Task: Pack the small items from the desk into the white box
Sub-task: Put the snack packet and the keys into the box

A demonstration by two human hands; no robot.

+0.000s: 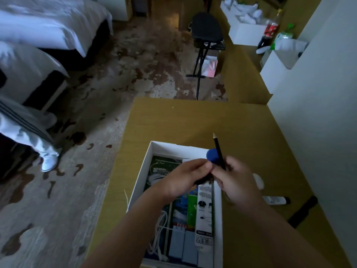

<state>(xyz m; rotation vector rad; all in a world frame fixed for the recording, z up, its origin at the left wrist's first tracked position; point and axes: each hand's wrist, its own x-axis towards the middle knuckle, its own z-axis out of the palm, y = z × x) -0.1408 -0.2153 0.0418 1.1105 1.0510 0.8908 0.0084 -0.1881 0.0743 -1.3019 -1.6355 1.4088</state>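
Risks dropping the pencil, gripped upright in the right hand, or the blue piece, pinched by the left hand, outside the white box, since held just above its far right corner.

Smooth, matt wood-grain laminate on the yellow-brown desk. Plain matt card for the open white rectangular box, with printed paper or card on the long white packet inside and smooth plastic sheathing on the coiled white cable. Black lacquer with a bare pale wooden tip on the slim black pencil; smooth, faintly shiny plastic on the rounded blue piece. Rough woven pile across the beige-and-brown patterned carpet; soft creased cloth on the white bed cover.
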